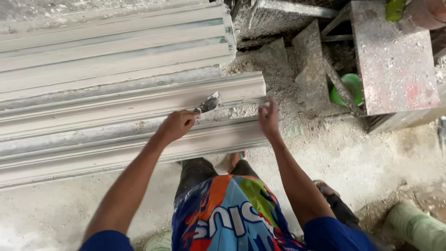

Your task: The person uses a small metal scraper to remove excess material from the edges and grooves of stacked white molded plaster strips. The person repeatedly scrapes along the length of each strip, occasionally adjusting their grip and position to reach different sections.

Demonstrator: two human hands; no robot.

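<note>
Long white plaster cornice mouldings [116, 100] lie side by side on the ground, running left to right. My left hand [176, 124] grips a small plaster-caked scraper [210, 102], whose blade rests on the top face of a moulding near its right end. My right hand [268, 117] is at the right end of the same moulding, fingers curled against its edge; whether it pinches anything is unclear. My knees and a colourful shirt fill the bottom centre.
A plaster-splashed bench or slab [395, 60] stands at the upper right with a green bowl [348, 88] beneath it. Grey stone slabs [311, 69] lean behind the mouldings. A pale green pipe [416, 227] lies at the bottom right. The floor is dusty concrete.
</note>
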